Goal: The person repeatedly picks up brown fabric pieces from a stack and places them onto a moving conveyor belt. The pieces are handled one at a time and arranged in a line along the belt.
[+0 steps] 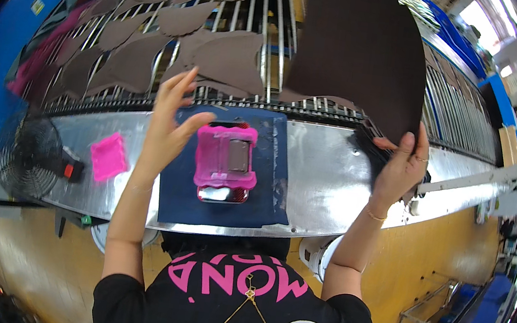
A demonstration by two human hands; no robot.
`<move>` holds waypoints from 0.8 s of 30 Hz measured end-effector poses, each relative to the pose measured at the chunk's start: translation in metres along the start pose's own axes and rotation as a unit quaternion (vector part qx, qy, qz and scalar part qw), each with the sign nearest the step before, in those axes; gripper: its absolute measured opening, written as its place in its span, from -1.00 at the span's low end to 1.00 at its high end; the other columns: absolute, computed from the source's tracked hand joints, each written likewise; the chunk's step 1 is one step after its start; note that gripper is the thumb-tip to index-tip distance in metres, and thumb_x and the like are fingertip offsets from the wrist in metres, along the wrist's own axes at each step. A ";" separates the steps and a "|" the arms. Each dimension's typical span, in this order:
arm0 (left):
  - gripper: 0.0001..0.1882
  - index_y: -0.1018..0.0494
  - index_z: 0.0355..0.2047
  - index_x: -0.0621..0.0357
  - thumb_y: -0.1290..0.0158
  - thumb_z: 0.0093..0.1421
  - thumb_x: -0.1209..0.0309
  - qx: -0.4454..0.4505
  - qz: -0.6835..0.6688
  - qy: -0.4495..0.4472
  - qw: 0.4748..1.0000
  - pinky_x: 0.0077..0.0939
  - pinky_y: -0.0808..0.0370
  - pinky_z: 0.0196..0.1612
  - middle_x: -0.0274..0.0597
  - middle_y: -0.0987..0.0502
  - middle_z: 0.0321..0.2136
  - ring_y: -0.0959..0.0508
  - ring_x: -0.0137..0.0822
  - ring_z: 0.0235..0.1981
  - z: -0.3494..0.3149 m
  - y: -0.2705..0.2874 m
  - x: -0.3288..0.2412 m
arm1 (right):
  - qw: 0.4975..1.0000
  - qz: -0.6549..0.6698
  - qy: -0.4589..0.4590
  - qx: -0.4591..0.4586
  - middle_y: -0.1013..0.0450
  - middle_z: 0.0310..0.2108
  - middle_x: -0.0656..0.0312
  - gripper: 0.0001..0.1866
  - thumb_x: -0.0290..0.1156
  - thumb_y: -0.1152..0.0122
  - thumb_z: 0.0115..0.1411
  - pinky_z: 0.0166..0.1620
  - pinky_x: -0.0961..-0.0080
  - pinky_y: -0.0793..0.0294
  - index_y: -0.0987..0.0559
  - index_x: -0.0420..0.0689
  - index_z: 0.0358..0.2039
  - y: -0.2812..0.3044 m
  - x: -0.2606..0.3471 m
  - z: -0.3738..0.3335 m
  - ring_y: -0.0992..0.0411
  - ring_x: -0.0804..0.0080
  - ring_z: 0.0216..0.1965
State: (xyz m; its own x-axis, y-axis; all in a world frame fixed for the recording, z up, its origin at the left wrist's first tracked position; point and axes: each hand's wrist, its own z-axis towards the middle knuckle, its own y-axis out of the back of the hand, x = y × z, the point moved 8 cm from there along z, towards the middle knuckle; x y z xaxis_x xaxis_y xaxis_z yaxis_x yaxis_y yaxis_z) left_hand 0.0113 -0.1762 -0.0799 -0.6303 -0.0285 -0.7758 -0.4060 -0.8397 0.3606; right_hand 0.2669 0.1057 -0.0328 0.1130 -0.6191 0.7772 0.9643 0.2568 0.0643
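A big dark brown sheet of flexible material (pixel 364 39) is raised over the rod conveyor, its lower right corner pinched between the thumb and fingers of my right hand (pixel 403 166). My left hand (pixel 172 118) hovers left of centre with thumb and fingers spread, holding nothing. Close to it, a dark blue mat (pixel 219 215) lies on the metal table. On that mat rests a pink scalloped holder (pixel 211 155) with a small brown piece (pixel 239 156) inside. A shiny, red-edged object (pixel 222 194) shows from beneath the holder.
Several brown cut pieces (pixel 123 58) lie across the conveyor rods (pixel 277 35) beyond the metal table (pixel 327 176). A small pink tray (pixel 108 157) sits on the table's left part, near a black fan (pixel 27 156). At the right, a pale metal arm (pixel 482 179) reaches toward the table.
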 end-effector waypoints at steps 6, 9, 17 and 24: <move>-0.64 -0.35 -0.07 0.29 -0.05 0.24 0.30 0.078 -0.247 0.253 0.932 -0.67 -0.38 -0.59 -0.02 -0.55 -0.30 -0.48 -0.47 -0.61 -0.005 0.023 0.018 | 0.931 0.311 -0.138 0.131 -0.52 -0.40 0.22 -0.73 -0.42 -0.11 0.26 -0.43 0.70 -0.39 -0.45 -0.26 -0.06 -0.112 0.010 -0.069 -0.54 0.42 -0.46; -0.74 -0.42 -0.22 0.26 -0.05 0.25 0.29 -0.003 -0.084 0.202 0.976 -0.72 -0.20 -0.75 -0.33 -0.44 -0.64 -0.35 -0.60 -0.78 -0.007 0.084 0.018 | 0.942 0.126 -0.008 0.312 -0.53 -0.38 0.22 -0.77 -0.49 -0.26 0.13 -0.32 0.61 -0.45 -0.52 -0.24 -0.20 -0.137 -0.002 -0.092 -0.53 0.45 -0.37; -0.83 -0.45 -0.23 0.26 -0.11 0.18 0.48 -0.083 -0.034 0.134 0.987 -0.78 -0.22 -0.70 -0.42 -0.44 -0.61 -0.37 -0.66 -0.73 -0.022 0.151 0.004 | 0.921 0.030 0.115 0.371 -0.52 -0.49 0.25 -0.84 -0.53 -0.34 -0.05 -0.13 0.39 -0.27 -0.59 -0.15 -0.39 -0.171 0.024 -0.128 -0.45 0.29 -0.37; -0.85 -0.46 -0.24 0.30 -0.07 0.17 0.55 0.048 0.025 0.251 0.966 -0.72 -0.26 -0.65 -0.33 -0.46 -0.62 -0.36 -0.62 -0.72 -0.046 0.108 0.036 | 0.915 -0.043 0.181 0.358 -0.52 -0.46 0.21 -0.89 -0.57 -0.31 -0.03 -0.12 0.34 -0.26 -0.59 -0.14 -0.43 -0.128 0.006 -0.126 -0.44 0.27 -0.40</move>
State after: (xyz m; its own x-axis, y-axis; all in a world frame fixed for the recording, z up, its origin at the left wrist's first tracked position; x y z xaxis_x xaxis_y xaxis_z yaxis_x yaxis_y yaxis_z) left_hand -0.0248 -0.2930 -0.0925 -0.2595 -0.3476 -0.9010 -0.4588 -0.7766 0.4318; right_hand 0.1747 -0.0246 -0.1150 0.2414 -0.8315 0.5004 0.5846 0.5361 0.6089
